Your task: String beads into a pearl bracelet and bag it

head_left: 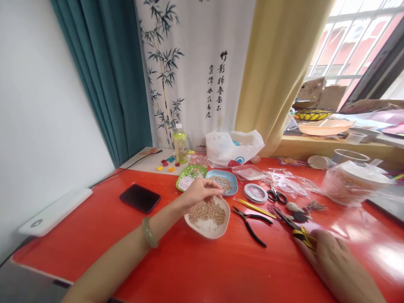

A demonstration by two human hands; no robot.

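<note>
My left hand (202, 191) hovers over a white dish (208, 227) full of small tan beads, its fingers bunched in a pinch just above the beads; whatever they hold is too small to see. A green bangle sits on that wrist. My right hand (331, 256) lies on the red table (202, 269) at the lower right, its fingers closed around the yellow handles of a pair of pliers (296, 229).
Behind the white dish stand a green dish (189, 176) of pale beads and a blue dish (225, 182) of tan beads. Red-handled pliers (251, 221), yellow tweezers (255, 207), black scissors (277, 195), a cord spool (255, 192), a phone (140, 198), a bottle (180, 145) and plastic bags lie around.
</note>
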